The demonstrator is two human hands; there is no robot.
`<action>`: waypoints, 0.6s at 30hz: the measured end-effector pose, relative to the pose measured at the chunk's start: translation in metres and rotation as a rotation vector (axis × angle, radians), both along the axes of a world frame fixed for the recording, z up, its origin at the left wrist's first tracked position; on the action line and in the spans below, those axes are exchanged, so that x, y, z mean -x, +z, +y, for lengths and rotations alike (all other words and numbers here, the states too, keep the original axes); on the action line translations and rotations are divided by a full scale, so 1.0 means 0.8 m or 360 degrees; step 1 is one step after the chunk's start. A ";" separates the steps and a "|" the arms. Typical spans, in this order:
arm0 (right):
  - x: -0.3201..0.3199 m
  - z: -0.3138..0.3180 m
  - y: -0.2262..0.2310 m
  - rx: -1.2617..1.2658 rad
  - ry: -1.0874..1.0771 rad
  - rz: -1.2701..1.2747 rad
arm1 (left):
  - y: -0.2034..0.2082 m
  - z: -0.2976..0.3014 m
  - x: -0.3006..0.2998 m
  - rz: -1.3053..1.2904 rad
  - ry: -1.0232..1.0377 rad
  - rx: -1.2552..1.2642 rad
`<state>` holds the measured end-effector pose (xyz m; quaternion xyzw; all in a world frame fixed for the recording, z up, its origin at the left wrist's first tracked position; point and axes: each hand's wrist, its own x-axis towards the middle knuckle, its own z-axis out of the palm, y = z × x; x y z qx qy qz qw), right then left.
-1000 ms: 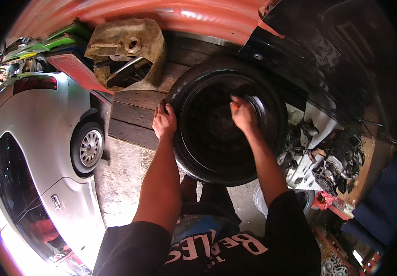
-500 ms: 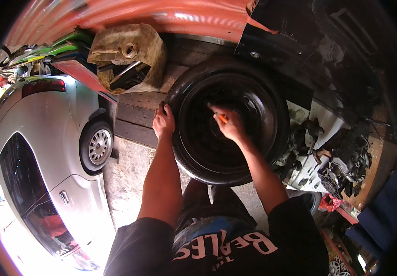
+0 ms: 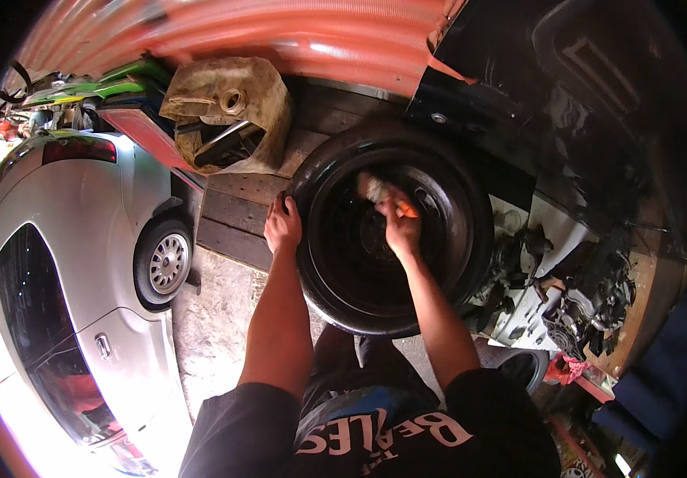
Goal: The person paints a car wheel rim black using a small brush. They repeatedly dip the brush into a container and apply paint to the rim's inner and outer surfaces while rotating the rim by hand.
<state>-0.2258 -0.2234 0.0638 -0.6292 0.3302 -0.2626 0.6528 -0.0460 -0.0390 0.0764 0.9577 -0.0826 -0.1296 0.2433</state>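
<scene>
A black tyre on a dark wheel rim [image 3: 330, 271] lies face up in front of me, on or over the edge of a wooden bench. My left hand [image 3: 283, 226] is closed on the tyre's left edge, with its fingers curled over the rubber. Over the inside of the wheel, my right hand [image 3: 401, 229] grips a brush [image 3: 374, 189] with an orange handle and pale bristles. The bristle end points up and left, close to the wheel's inner face; motion blurs it, so I cannot tell whether it touches.
A cut-open, dirty yellowish plastic container [image 3: 272, 107] holding tools stands on the plank bench [image 3: 236, 209] at the far left. Greasy metal parts [image 3: 590, 299] lie to the right. A silver car [image 3: 92, 215] is parked at left. Another tyre [image 3: 531, 368] is low on the right.
The brush has swung, its bristles now showing up and left of my right hand. That hand sits slightly lower in view. My left hand keeps its place on the tyre. The whole view has shifted a little.
</scene>
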 end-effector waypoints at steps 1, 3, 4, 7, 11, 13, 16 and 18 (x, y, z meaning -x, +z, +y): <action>-0.015 -0.011 0.010 0.0078 -0.0280 -0.0176 | -0.001 -0.001 -0.001 0.0000 -0.0012 -0.0001; -0.034 -0.012 0.008 0.0424 -0.0400 -0.0167 | -0.002 -0.004 -0.001 -0.0019 -0.0019 0.0008; -0.034 0.001 -0.009 0.0618 -0.0394 -0.0093 | -0.003 -0.013 0.004 -0.0031 -0.0035 0.0021; -0.037 0.085 0.006 0.0549 0.0076 -0.0033 | -0.005 -0.001 -0.001 -0.0047 -0.0018 0.0016; 0.002 0.068 0.001 0.0171 0.0083 -0.0075 | 0.001 -0.003 0.002 -0.0024 -0.0010 0.0018; -0.004 0.032 0.001 0.0255 -0.0333 -0.0101 | -0.005 0.003 -0.001 -0.0069 -0.0014 0.0012; -0.033 -0.008 0.016 -0.0155 -0.0872 -0.0288 | -0.007 0.007 -0.001 -0.0086 -0.0010 0.0014; -0.032 -0.014 -0.026 -0.0346 -0.0913 -0.0146 | -0.004 -0.014 0.007 -0.0070 -0.0056 0.0068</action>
